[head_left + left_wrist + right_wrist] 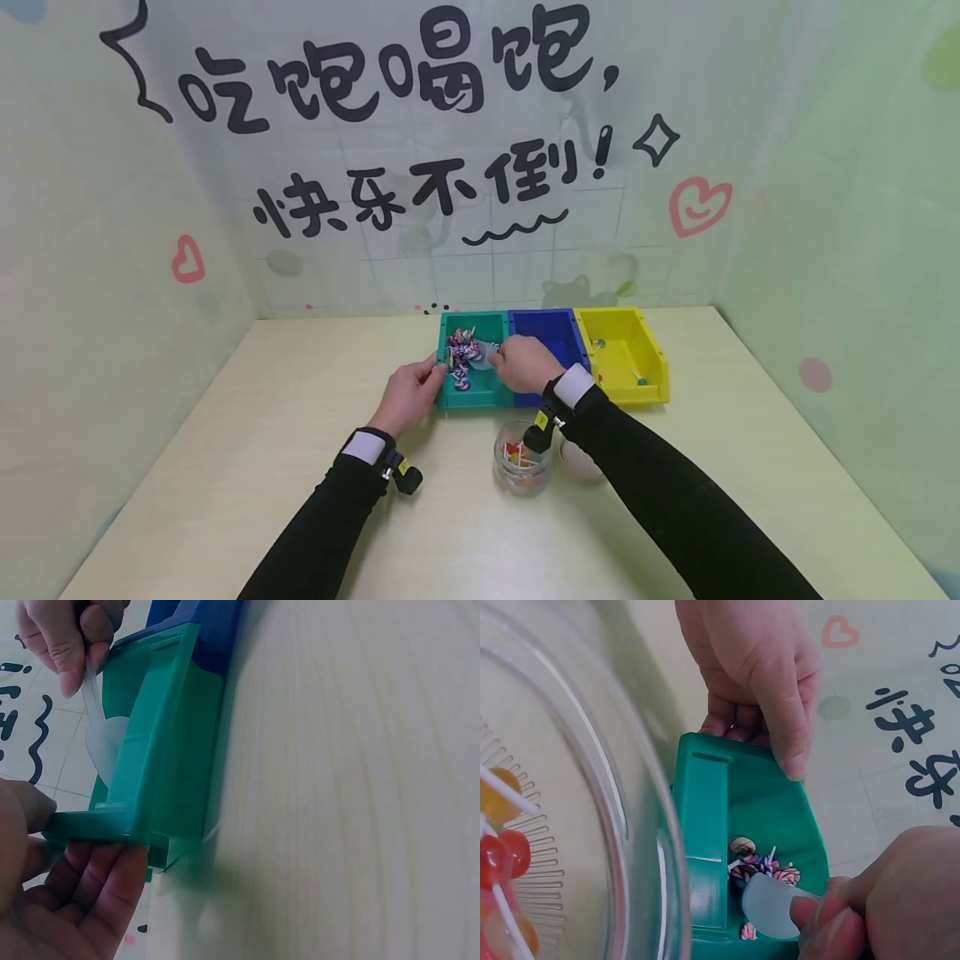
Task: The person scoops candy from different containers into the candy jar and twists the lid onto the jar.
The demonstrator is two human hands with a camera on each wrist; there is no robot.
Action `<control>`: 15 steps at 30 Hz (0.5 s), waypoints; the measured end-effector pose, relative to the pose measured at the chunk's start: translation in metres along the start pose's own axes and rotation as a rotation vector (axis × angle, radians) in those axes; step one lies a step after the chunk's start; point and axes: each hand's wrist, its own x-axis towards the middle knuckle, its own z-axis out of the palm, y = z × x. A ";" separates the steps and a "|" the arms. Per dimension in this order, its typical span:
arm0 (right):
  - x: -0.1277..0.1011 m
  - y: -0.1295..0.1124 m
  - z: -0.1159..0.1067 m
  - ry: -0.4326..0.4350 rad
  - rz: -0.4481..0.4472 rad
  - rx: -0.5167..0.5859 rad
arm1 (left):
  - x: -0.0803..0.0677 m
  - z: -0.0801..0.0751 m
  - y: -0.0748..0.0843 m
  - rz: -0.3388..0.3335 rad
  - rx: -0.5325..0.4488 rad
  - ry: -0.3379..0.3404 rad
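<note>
A green bin (480,400) stands at the left end of a row of bins. My left hand (407,395) grips its left wall, thumb on the inner side and fingers outside below the rim. Over the bin, my right hand (528,364) pinches the handle of a translucent white spoon (769,906). The spoon's bowl is down inside the bin, against a small pile of striped lollipops (462,350) with short sticks. In the left wrist view the bin's front wall hides the pile and part of the spoon's bowl.
A blue bin (546,327) adjoins the green one, then a yellow bin (626,354) with a few green-headed sticks. In front stands a clear jar (521,482) of red, yellow and orange lollipops. Beside it, a pale round object (579,465) is partly behind my right forearm.
</note>
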 end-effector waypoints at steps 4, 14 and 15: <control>-0.001 0.000 0.000 -0.019 -0.026 -0.024 | 0.000 -0.001 0.000 0.001 0.001 -0.002; 0.000 -0.003 0.006 0.043 -0.033 -0.050 | 0.000 -0.002 -0.001 0.014 0.000 -0.001; 0.000 -0.003 0.006 0.041 -0.020 -0.042 | 0.000 -0.002 -0.001 0.017 0.000 -0.001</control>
